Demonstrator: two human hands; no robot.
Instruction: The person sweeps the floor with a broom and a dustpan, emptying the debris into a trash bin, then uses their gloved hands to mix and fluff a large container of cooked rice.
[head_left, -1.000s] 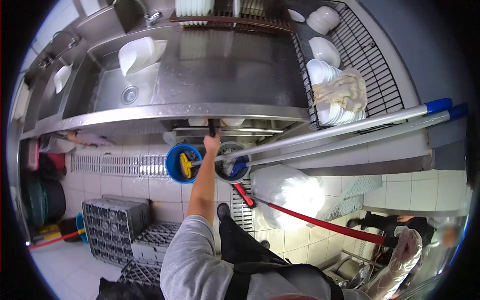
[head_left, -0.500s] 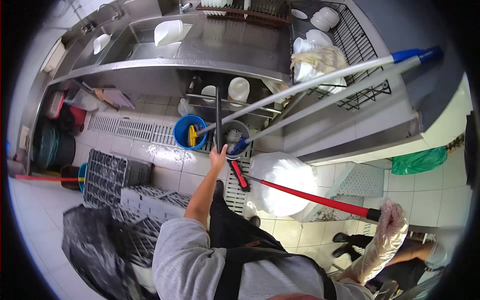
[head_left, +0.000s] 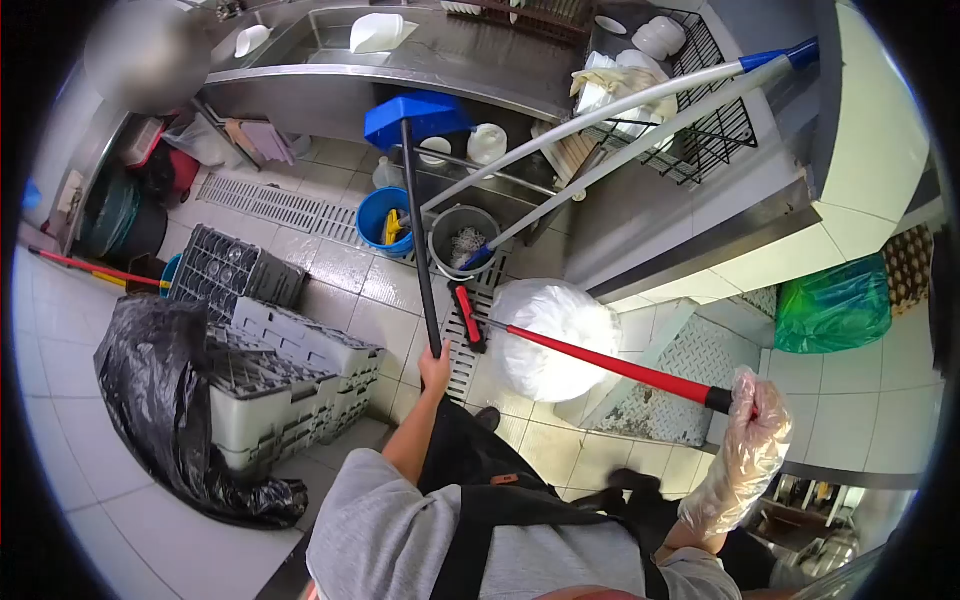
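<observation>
My left hand [head_left: 434, 370] is bare and closed round the lower end of a black pole. The pole rises to a blue dustpan [head_left: 415, 120], held up in front of the sink counter. My right hand [head_left: 755, 425], in a clear plastic glove, grips the black end of a red-handled broom [head_left: 610, 362]. Its red head with dark bristles [head_left: 467, 315] rests by the floor drain grate. Just beyond the head stand a grey bucket [head_left: 440, 262] with a blue-headed tool in it and a blue bucket [head_left: 365, 215] with a yellow-headed tool. A stuffed white bag [head_left: 560, 335] lies beneath the broom handle.
Grey dish racks [head_left: 290, 395] and a black plastic bag [head_left: 150, 400] are at left. Two long pale poles [head_left: 640, 105] lean across the wire basket [head_left: 715, 130] of dishes. A green bag [head_left: 835, 305] sits at right. A person [head_left: 150, 50] stands at upper left.
The blue dustpan has come into view as my left hand moved down and the pole tilted left. My right hand is still on the broom. A person has appeared at upper left.
</observation>
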